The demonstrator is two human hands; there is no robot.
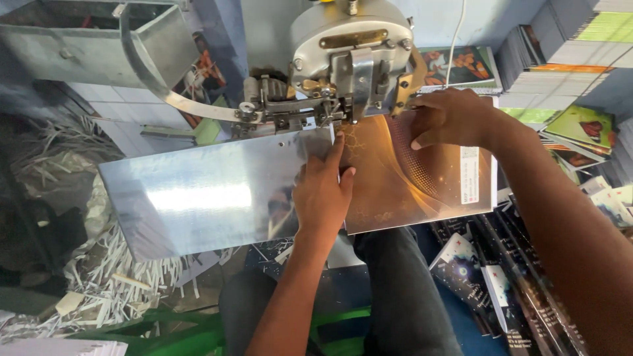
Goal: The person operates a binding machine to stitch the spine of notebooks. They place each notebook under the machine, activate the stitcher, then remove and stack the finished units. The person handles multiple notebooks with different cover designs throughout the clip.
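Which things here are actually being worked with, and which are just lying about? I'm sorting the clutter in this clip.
In use:
left hand pressing the glossy orange-brown booklet
right hand on the booklet's top edge
machine head
shiny metal plate

Lying about:
paper trimmings
stacked booklets
dark booklets lower right
grey metal box

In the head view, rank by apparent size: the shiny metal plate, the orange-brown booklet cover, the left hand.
1. Shiny metal plate, largest.
2. Orange-brown booklet cover, though the hands and the machine hide part of it.
3. Left hand, smallest, resting where plate and cover meet.
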